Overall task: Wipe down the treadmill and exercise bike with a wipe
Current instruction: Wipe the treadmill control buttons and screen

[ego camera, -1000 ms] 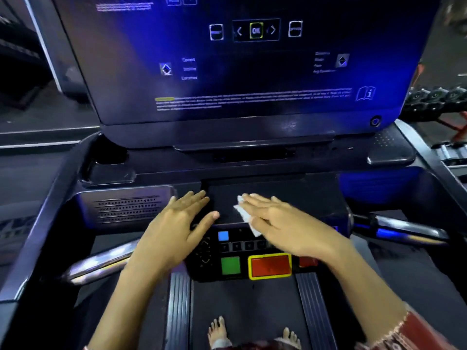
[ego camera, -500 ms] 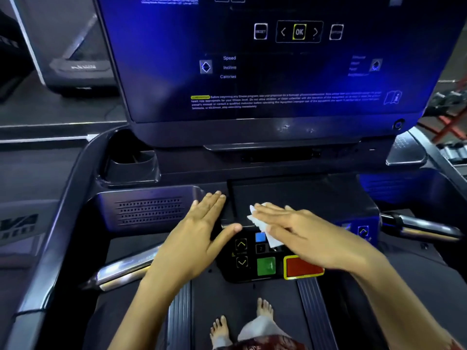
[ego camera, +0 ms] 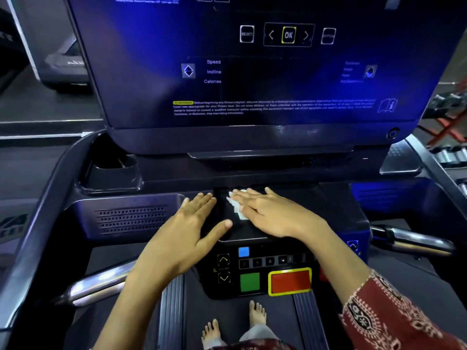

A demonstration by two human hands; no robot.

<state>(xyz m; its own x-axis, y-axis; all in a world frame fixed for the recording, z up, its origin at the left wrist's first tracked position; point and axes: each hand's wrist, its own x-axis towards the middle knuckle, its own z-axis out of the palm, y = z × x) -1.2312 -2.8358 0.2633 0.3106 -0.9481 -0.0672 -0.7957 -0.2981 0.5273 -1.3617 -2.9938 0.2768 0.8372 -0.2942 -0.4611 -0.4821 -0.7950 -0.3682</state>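
Note:
I stand on a treadmill, facing its dark console with a large blue-lit screen. My right hand lies flat, fingers straight, pressing a crumpled white wipe onto the black glossy panel just above the button pad. Most of the wipe is hidden under the fingers. My left hand rests flat with spread fingers on the console beside it, over the edge of the speaker grille, thumb reaching toward the panel.
Below the hands sits a button pad with blue, green and red keys. Chrome handlebars stick out left and right. A cup holder lies at the left. My bare feet stand on the belt. Dumbbells rack at far right.
My right hand slid the wipe up and away from the button pad onto the black panel. My left hand stayed flat beside it. The view shifted, bringing the console closer.

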